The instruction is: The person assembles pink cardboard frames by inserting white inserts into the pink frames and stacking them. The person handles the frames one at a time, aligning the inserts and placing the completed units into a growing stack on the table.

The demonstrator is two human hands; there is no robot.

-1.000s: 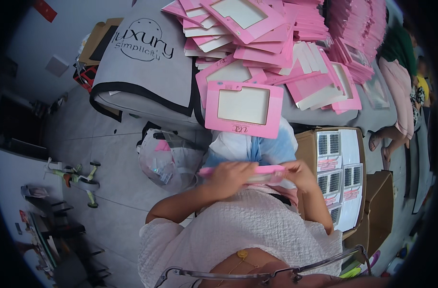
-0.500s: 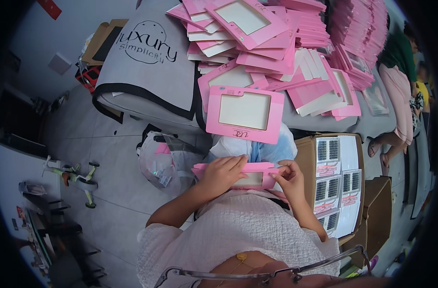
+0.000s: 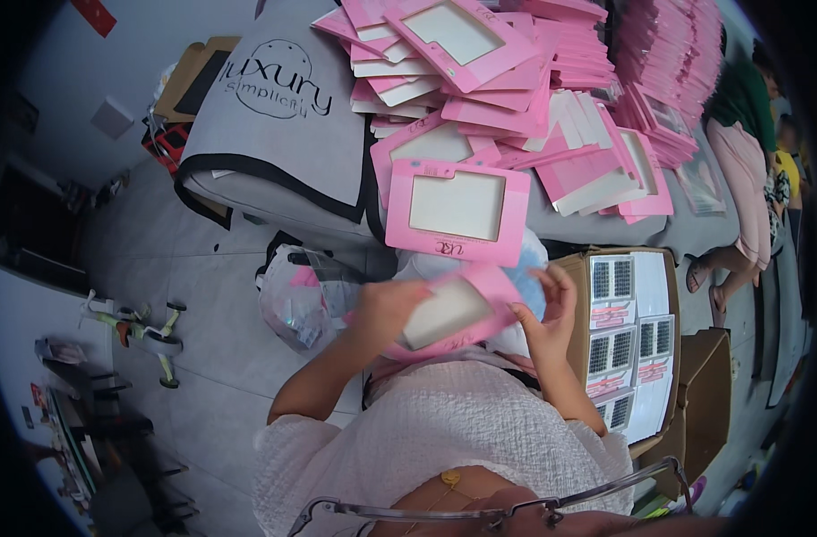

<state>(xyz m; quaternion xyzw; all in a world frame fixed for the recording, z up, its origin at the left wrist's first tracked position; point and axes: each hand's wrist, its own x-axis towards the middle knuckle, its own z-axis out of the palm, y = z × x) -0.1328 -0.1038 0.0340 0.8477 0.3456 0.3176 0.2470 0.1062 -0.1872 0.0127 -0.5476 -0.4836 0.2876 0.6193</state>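
A flat pink box [image 3: 496, 288] with a windowed front is tilted over my lap. My left hand [image 3: 386, 311], smeared by motion, grips its left end. At the box's right end is my right hand [image 3: 549, 313], open, with the fingers raised apart from the thumb. The thumb tip is close to the box's edge; I cannot tell whether it touches. Just beyond, a similar pink window box [image 3: 518, 219] lies at the front edge of the grey sofa, above a white and blue bundle [image 3: 516, 338] at my knees.
Many pink window boxes [image 3: 493, 98] are heaped on the grey sofa [image 3: 283, 192], with taller stacks [image 3: 663, 54] behind. A cardboard carton [image 3: 569, 277] of packed items stands at my right, a clear plastic bag [image 3: 305, 300] at left. A child's tricycle [image 3: 140, 331] and another person [image 3: 740, 170] are farther off.
The box in my left hand has turned from nearly edge-on to show its windowed face, slanting. My right hand has let go of its right end and spread its fingers.
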